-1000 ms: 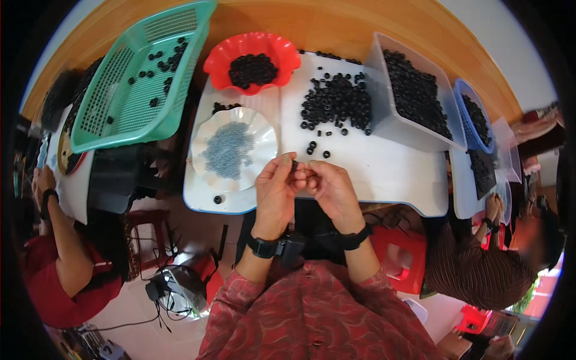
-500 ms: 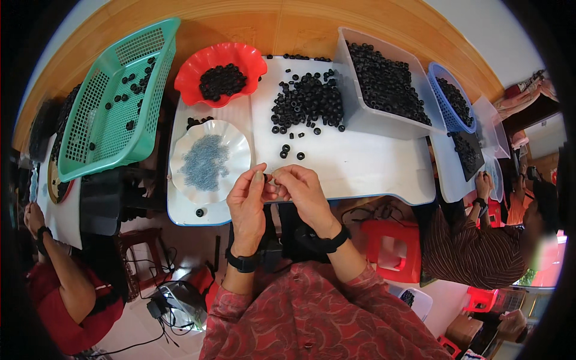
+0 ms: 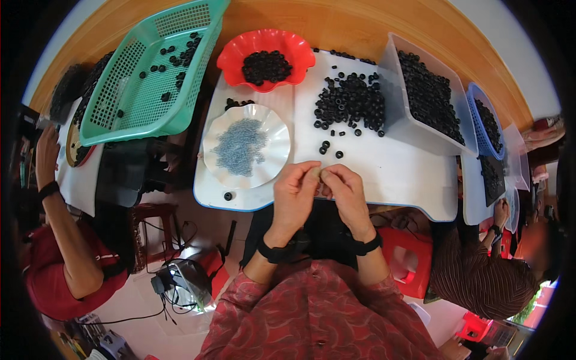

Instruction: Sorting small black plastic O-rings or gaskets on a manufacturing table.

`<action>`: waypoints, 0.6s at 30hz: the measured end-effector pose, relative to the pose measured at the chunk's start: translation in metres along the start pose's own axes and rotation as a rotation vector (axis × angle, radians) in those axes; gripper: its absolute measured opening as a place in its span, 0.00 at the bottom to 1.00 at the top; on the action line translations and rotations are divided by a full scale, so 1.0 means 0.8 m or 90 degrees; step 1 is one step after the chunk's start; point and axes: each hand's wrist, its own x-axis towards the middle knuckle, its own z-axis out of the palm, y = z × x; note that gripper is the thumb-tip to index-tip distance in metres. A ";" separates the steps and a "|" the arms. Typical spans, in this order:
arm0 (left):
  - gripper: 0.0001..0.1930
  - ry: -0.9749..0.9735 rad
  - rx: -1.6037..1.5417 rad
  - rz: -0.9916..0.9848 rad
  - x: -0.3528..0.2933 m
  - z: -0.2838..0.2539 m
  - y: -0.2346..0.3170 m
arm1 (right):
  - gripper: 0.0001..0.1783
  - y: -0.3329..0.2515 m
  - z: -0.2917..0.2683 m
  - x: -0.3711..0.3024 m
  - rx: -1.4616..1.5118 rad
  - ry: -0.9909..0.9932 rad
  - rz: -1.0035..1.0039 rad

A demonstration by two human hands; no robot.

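My left hand (image 3: 294, 197) and my right hand (image 3: 347, 198) meet fingertip to fingertip above the table's front edge. Both are closed in a pinch, and whatever sits between the fingers is hidden or too small to name. Left of them is a white plate with a wavy rim (image 3: 281, 154), bearing a heap of tiny blue-grey pieces (image 3: 240, 148). Beyond my fingertips lie a few loose black round pieces (image 3: 339, 155), with a larger pile of black pieces (image 3: 348, 102) behind.
A red bowl (image 3: 303, 58) with black pieces stands behind the plate. At right are a clear plastic bin (image 3: 414, 129) and a blue basket (image 3: 478, 129), both full of black pieces. A green basket (image 3: 135, 129) is at left. Co-workers sit either side; one hand (image 3: 47, 150) shows at left.
The whole view has shifted, so the table appears farther right and higher. My hands stay pinched together and sit slightly farther right of the plate. The left co-worker's hand has reached farther out.
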 end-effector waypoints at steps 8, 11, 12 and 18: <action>0.07 -0.027 0.284 0.242 -0.005 0.020 0.009 | 0.07 0.008 -0.020 -0.010 0.103 0.030 0.017; 0.06 -0.053 0.279 0.229 -0.007 0.020 0.008 | 0.07 0.004 -0.022 -0.016 0.074 0.037 0.017; 0.06 -0.070 0.249 0.194 -0.006 0.020 0.007 | 0.07 0.002 -0.023 -0.017 0.049 0.038 0.011; 0.06 -0.090 0.091 0.047 -0.012 0.008 -0.007 | 0.10 0.014 -0.018 -0.026 -0.012 0.058 -0.027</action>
